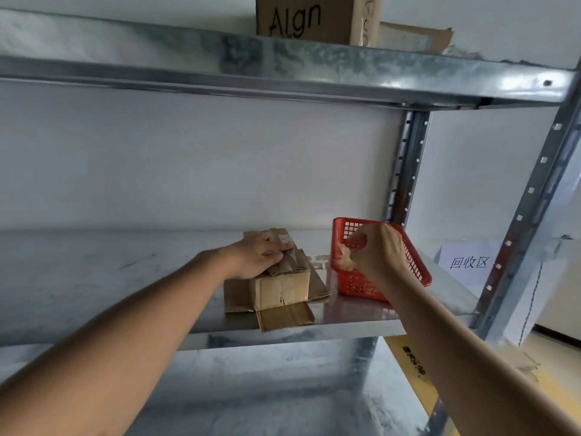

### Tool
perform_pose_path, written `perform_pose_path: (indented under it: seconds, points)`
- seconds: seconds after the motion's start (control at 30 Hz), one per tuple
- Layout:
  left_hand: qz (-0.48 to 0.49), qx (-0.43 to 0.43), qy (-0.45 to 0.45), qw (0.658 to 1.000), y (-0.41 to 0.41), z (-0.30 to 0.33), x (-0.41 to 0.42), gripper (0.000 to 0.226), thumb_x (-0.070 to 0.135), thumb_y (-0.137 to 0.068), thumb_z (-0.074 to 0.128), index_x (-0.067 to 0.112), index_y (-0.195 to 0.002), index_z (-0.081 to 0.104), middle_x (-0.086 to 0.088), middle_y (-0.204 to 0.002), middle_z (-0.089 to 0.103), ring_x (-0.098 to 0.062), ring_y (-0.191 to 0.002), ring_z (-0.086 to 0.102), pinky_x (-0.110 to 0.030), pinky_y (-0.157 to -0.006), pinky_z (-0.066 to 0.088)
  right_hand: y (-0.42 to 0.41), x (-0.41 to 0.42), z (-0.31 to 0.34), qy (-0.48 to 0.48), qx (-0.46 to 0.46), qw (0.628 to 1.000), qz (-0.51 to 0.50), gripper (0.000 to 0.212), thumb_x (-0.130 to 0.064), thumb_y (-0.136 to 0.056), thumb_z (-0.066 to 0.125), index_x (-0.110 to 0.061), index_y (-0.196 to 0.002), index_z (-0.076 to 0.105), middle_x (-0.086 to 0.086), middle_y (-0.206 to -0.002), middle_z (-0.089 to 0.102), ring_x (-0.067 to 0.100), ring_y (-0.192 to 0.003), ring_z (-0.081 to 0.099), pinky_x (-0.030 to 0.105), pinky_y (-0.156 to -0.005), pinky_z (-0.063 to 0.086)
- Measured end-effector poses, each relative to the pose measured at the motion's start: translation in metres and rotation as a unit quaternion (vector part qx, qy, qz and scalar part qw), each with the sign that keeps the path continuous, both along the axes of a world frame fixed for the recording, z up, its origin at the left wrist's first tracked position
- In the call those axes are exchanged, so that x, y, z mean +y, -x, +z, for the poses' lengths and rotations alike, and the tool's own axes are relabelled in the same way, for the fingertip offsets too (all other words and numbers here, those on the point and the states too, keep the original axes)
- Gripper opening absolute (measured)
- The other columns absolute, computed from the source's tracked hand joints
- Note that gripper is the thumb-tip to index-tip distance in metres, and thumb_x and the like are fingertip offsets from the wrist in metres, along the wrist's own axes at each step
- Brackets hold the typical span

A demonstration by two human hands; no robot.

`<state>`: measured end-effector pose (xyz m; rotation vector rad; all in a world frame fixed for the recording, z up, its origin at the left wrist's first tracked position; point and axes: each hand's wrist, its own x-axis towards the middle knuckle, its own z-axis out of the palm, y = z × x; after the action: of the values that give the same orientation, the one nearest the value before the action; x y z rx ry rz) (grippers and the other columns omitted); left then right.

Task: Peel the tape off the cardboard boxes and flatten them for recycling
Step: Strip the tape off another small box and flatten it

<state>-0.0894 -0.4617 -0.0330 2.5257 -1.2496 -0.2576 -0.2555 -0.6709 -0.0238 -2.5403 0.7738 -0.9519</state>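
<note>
Galvanized metal shelf [94,278] carries a small cardboard box [283,287] with flaps splayed; the left hand [261,258] presses flat on its top, while the right hand [377,253] pinches crumpled tape [345,261] over a red basket [418,272].

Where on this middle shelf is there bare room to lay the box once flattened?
Free: the long bare stretch of the shelf left of the cardboard box, back to the wall. Crowded: between the box and red basket, where the right hand works; only a narrow strip remains.
</note>
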Motion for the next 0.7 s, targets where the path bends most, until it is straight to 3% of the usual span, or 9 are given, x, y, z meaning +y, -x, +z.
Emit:
perform_pose_path:
  seconds: [0.1,0.27,0.37,0.43,0.57,0.7]
  points:
    - [0.017,-0.002,-0.015,1.000,0.006,0.004,0.002,0.043,0.045,-0.111,0.031,0.055,-0.152,0.034,0.003,-0.169,0.019,-0.025,-0.156,0.018,-0.041,-0.125,0.021,-0.003,0.001,0.001,0.000,-0.021,1.000,0.017,0.029,-0.003,-0.079,0.078,-0.022,-0.101,0.079,0.006,-0.110,0.073,0.021,-0.094,0.065,0.031,-0.078,0.057]
    - [0.063,-0.024,-0.051,0.996,0.017,0.008,0.006,0.046,0.046,-0.112,0.023,0.053,-0.157,0.026,0.000,-0.169,0.019,-0.028,-0.155,0.018,-0.042,-0.122,0.022,-0.005,0.027,0.004,0.033,-0.060,0.991,0.111,0.019,-0.014,-0.086,0.072,-0.020,-0.102,0.081,0.001,-0.106,0.072,0.012,-0.080,0.066,0.017,-0.065,0.045]
    - [0.123,-0.059,-0.097,0.986,0.023,0.008,0.009,0.049,0.053,-0.108,0.018,0.058,-0.157,0.015,-0.003,-0.171,0.012,-0.035,-0.155,0.017,-0.050,-0.122,0.026,-0.010,0.055,-0.002,0.002,0.008,0.981,0.193,0.017,-0.030,-0.090,0.076,-0.019,-0.101,0.082,-0.003,-0.098,0.077,0.008,-0.074,0.069,0.021,-0.066,0.054]
    - [0.160,-0.083,-0.131,0.975,0.031,0.011,0.012,0.050,0.055,-0.107,0.017,0.059,-0.157,0.011,-0.008,-0.171,0.008,-0.039,-0.154,0.016,-0.053,-0.121,0.027,-0.018,0.071,-0.009,-0.012,0.053,0.977,0.206,0.022,-0.038,-0.092,0.075,-0.018,-0.096,0.082,-0.002,-0.093,0.076,0.013,-0.075,0.068,0.022,-0.061,0.050]
    - [0.191,-0.128,-0.167,0.959,0.043,0.013,0.026,0.055,0.058,-0.106,0.017,0.052,-0.160,0.009,-0.013,-0.168,0.014,-0.042,-0.151,0.017,-0.057,-0.118,0.028,-0.034,0.084,-0.011,0.001,0.100,0.976,0.191,0.016,-0.025,-0.095,0.072,-0.011,-0.098,0.080,0.006,-0.093,0.074,0.020,-0.076,0.065,0.020,-0.052,0.044]
    - [0.209,-0.170,-0.177,0.947,0.044,0.007,0.042,0.060,0.060,-0.102,0.013,0.046,-0.160,0.014,-0.016,-0.159,0.026,-0.041,-0.144,0.025,-0.054,-0.113,0.032,-0.048,0.096,-0.002,0.036,0.131,0.975,0.175,0.010,-0.014,-0.090,0.077,-0.007,-0.097,0.078,0.010,-0.091,0.073,0.023,-0.078,0.066,0.032,-0.066,0.058]
